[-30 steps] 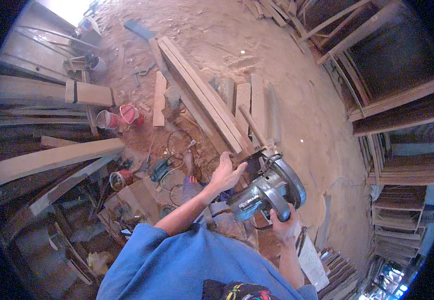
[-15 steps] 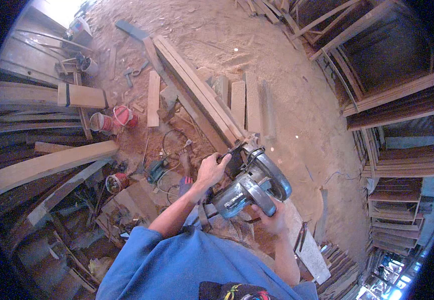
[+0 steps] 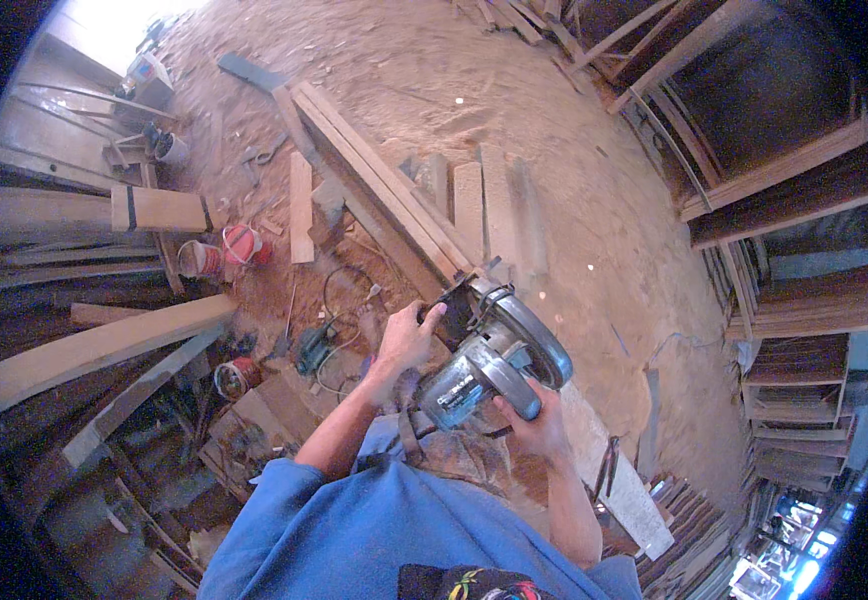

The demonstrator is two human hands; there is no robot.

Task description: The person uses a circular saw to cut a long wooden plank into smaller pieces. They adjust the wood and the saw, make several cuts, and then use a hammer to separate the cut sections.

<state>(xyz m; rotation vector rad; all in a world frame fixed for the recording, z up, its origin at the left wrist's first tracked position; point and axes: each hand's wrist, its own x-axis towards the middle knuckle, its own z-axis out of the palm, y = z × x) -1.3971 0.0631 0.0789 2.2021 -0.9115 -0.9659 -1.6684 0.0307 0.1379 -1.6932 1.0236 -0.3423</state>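
A circular saw (image 3: pixel 461 388) with a dark motor body and a rounded blade guard is in front of me. It sits at the near end of long, narrow wooden boards (image 3: pixel 379 180) that run side by side away to the upper left. My right hand (image 3: pixel 534 430) is closed round the saw's rear handle. At the saw's front left, my left hand (image 3: pixel 409 340) grips a dark part beside the base plate, its fingers curled over it. The blade is hidden under the guard and body.
Shorter planks (image 3: pixel 468 205) lie right of the long boards. Left are red buckets (image 3: pixel 244 245), a green power tool (image 3: pixel 314 348) with a cord, and a curved beam (image 3: pixel 104 345). Stacked panels (image 3: pixel 804 300) stand far right. A pale board (image 3: pixel 619 480) lies near my right forearm. Sawdust covers the floor.
The saw and both hands appear slightly further left and up along the boards. The whole view has also shifted a little. Both hands keep their grip.
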